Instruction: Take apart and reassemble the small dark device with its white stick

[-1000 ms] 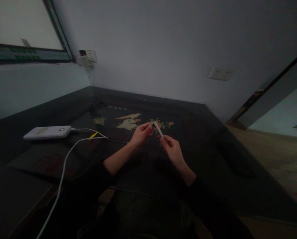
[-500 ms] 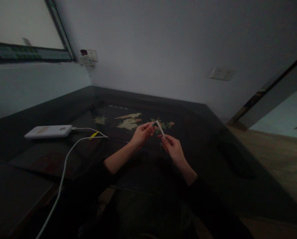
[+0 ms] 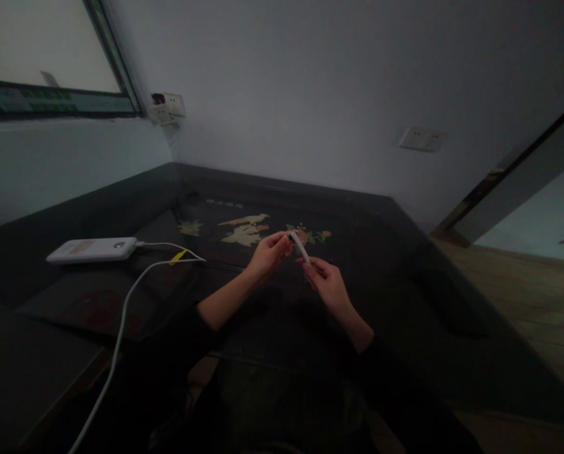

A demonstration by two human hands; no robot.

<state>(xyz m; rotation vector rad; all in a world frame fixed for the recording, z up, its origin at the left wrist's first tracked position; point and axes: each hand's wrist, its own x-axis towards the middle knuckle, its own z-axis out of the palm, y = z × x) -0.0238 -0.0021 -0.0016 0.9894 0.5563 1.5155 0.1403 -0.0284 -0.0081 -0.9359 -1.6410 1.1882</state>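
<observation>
Slim white bar sits tilted between the two hands, over the glossy black table with bird-and-flower decoration; right hand has fingers closed on its near end, left hand pinches a small dark piece at its far end, join too small to tell. Both hands well in from table edges, tabletop stretching either side. White rounded power bank lies left, well apart, white cable attached

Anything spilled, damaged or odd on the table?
No spill or damage visible, though it's dim. Only oddity: the white cable from the white device trails loosely past the left forearm, out of frame; might snag.
</observation>
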